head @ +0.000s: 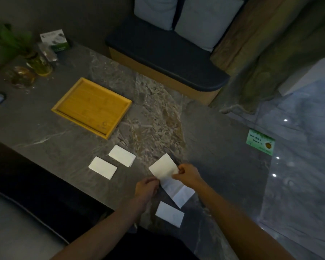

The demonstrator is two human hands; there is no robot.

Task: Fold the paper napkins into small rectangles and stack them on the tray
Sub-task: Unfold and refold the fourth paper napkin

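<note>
Tray (64,107) sits bare, far-left of the napkin being folded (164,168); nothing stacked yet. Two folded napkins (103,167) (122,155) lie between tray and hands, a third (169,214) just near-side of the work. Left hand (145,189) pinches the near edge, right hand (188,174) pinches the raised flap. Advice: align edges, press crease flat on table (45,132). Path to tray looks clear; glassware (23,76) sits beyond it.

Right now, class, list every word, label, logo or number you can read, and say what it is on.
No text can be read.
Green sign on the floor: print too blurred.
White-and-green box at the table's back: print too blurred.
Wooden tray: small round mark, not legible.
</note>
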